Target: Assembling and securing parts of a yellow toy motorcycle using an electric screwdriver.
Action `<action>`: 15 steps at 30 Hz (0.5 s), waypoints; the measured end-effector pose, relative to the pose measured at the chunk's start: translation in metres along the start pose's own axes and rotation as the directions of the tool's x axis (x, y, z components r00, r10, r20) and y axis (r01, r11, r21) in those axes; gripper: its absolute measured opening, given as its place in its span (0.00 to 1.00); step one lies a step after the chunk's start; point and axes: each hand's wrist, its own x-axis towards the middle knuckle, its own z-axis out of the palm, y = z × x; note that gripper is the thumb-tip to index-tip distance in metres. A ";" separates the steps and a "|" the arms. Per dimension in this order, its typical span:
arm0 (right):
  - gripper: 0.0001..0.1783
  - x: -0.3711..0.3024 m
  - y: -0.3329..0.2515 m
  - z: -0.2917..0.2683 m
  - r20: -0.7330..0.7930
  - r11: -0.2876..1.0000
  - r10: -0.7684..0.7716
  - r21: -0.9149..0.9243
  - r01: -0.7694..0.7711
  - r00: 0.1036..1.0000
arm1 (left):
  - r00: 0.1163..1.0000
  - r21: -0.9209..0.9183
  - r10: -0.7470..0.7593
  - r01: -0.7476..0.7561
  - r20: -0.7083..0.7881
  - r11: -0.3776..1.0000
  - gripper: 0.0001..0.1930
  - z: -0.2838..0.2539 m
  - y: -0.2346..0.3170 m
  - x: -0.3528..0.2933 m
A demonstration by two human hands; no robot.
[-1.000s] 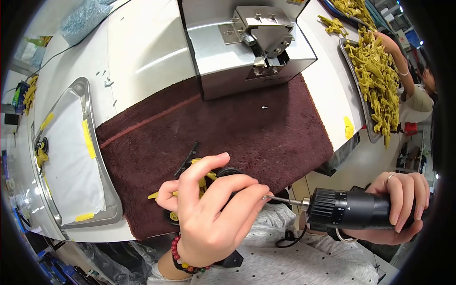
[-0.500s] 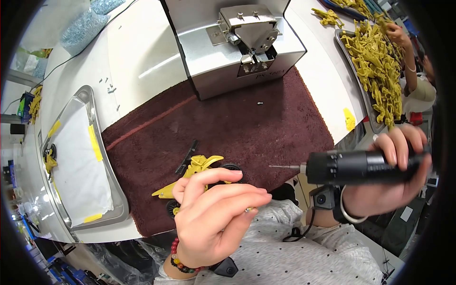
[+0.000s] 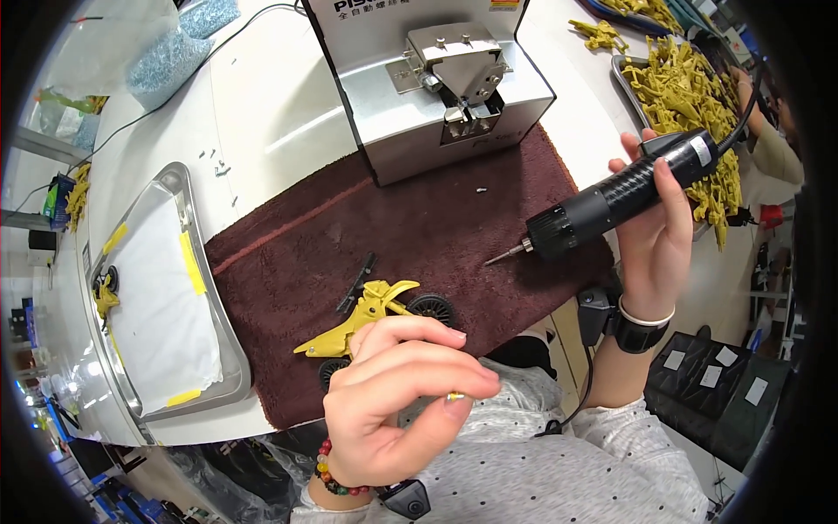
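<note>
My right hand (image 3: 656,231) is wrapped round a black corded electric screwdriver (image 3: 602,208). Its thin bit points down-left over the maroon towel (image 3: 489,229), and the tip looks close to the cloth. In my left hand (image 3: 393,406), thumb and fingers pinch a tiny shiny metal piece (image 3: 454,396), too small to name surely. Just beyond that hand lies a yellow toy motorcycle (image 3: 371,307) with black wheels (image 3: 434,306), partly hidden by my fingers. A black bar-shaped part (image 3: 356,283) sits at its far side.
A silver screw-feeding machine (image 3: 436,113) stands at the towel's back, a loose screw (image 3: 482,189) in front. Left is a metal tray (image 3: 234,384) lined with white paper; several screws (image 3: 220,168) lie beyond it. Yellow parts (image 3: 681,87) fill a tray at right, near another person's arm (image 3: 772,148).
My right hand has swung the screwdriver up and left, tilting it from level so its bit angles down toward the towel. My left hand keeps its pinch nearly in place.
</note>
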 end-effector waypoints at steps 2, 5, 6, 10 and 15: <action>0.27 0.001 0.002 -0.008 0.095 0.997 0.021 -0.080 -0.014 0.995 | 1.000 -0.015 0.002 -0.002 -0.009 1.000 0.08 0.003 0.001 0.003; 0.23 -0.002 0.002 -0.005 0.048 0.988 0.007 -0.152 0.000 0.999 | 1.000 -0.032 -0.016 0.015 -0.024 0.999 0.09 0.006 0.002 0.005; 0.20 -0.003 0.001 -0.004 0.027 0.982 0.021 -0.190 -0.016 0.999 | 1.000 -0.032 -0.016 0.016 -0.021 0.999 0.09 0.007 0.001 0.006; 0.21 -0.005 -0.001 -0.018 0.000 0.952 0.054 -0.303 -0.052 0.999 | 0.999 -0.006 -0.021 0.020 -0.033 1.000 0.09 0.008 0.001 0.007; 0.24 -0.005 -0.006 -0.027 0.014 0.921 0.134 -0.372 -0.119 0.991 | 0.999 0.045 -0.025 0.026 -0.022 0.999 0.09 0.006 0.004 0.007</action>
